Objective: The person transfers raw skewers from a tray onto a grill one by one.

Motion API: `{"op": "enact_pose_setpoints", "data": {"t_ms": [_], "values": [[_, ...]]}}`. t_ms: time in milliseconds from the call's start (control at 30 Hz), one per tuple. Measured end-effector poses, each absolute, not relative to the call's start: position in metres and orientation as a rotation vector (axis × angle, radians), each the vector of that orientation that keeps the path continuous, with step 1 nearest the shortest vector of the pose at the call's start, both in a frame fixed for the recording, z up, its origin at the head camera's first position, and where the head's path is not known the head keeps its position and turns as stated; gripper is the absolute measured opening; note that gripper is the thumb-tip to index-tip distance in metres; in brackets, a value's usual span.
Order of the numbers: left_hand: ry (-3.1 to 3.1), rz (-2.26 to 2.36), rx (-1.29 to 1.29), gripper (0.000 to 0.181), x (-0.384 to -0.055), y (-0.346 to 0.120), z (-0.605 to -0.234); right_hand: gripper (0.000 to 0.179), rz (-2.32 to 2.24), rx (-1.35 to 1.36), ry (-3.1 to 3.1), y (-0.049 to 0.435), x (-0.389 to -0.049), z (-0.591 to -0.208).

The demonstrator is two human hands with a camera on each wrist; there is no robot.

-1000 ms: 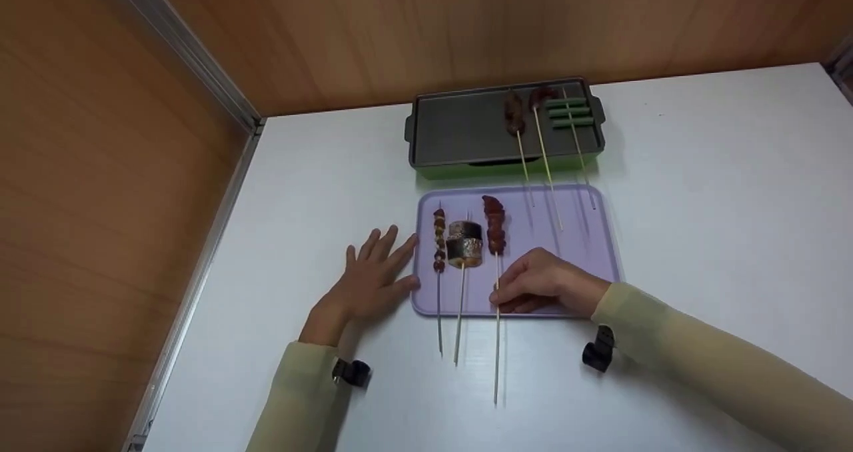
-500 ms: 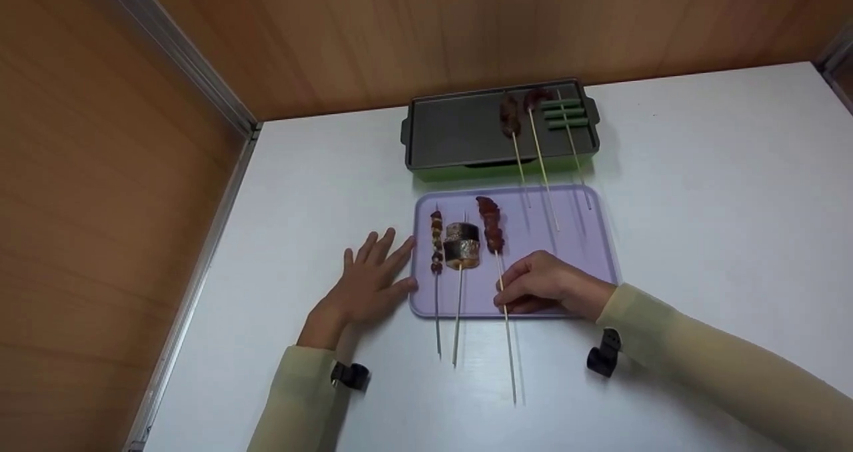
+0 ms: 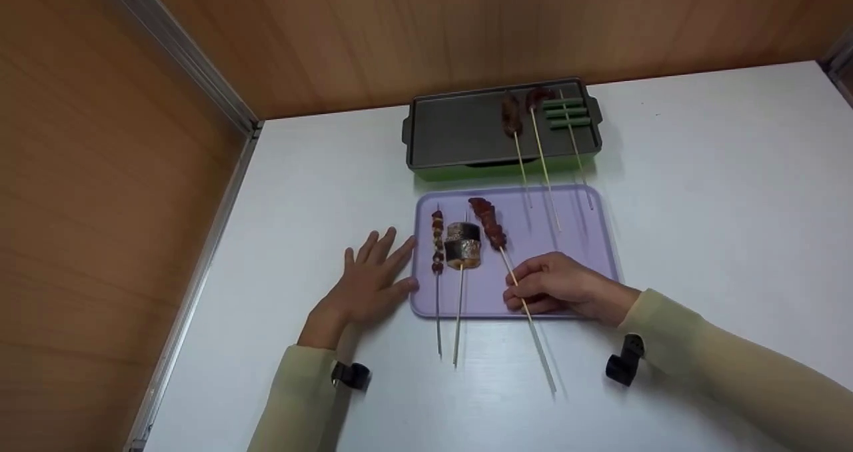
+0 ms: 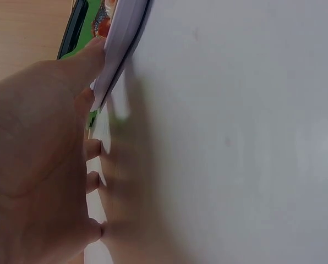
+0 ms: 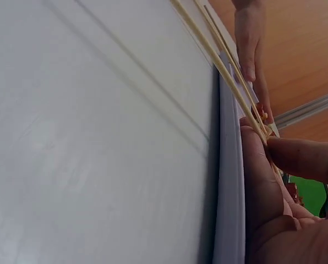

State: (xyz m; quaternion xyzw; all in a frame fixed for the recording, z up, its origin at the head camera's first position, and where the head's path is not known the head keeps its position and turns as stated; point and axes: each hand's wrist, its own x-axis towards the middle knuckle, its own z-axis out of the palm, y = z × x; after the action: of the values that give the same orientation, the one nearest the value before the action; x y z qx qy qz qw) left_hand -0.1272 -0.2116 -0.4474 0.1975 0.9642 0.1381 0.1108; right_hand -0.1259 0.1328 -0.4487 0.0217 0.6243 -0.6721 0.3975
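Observation:
Over the lower middle of the purple tray, my right hand pinches the stick of a reddish-brown meat skewer. That skewer slants, its meat end up and left, its bare end past the tray's front edge. In the right wrist view the thumb and fingers grip the thin stick. My left hand lies spread on the table, thumb and index fingertip touching the tray's left edge. Left of the held skewer, a thick skewer with silvery-black fish-like pieces and a thin skewer of small pieces lie on the tray.
Behind the tray stands a green grill with a dark plate. On its right side lie a brown meat skewer, a dark red curled skewer and a green-stick skewer, their sticks jutting over the tray. Wooden panels border the table.
My right hand has moved slightly right, swinging the bare end of the meat skewer rightward while its meat end tilts left. The left hand stays in place at the tray.

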Motion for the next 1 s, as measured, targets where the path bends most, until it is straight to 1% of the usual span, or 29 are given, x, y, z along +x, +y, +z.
{"op": "enact_pose_setpoints", "data": {"t_ms": [267, 500, 767, 1000], "values": [[2.838, 0.407, 0.574, 0.069, -0.127, -0.212, -0.448, 0.041, -1.801, 0.045, 1.559, 0.142, -0.118, -0.449], [2.828, 0.408, 0.565, 0.069, -0.127, -0.212, -0.448, 0.043, -1.829, 0.025, 1.575, 0.140, -0.111, -0.444], [2.837, 0.416, 0.568, 0.069, -0.127, -0.212, -0.447, 0.043, -1.843, -0.067, 1.589, 0.135, -0.109, -0.425], [2.837, 0.409, 0.583, 0.069, -0.126, -0.212, -0.447, 0.043, -1.853, -0.192, 1.637, 0.133, -0.117, -0.407]]}}
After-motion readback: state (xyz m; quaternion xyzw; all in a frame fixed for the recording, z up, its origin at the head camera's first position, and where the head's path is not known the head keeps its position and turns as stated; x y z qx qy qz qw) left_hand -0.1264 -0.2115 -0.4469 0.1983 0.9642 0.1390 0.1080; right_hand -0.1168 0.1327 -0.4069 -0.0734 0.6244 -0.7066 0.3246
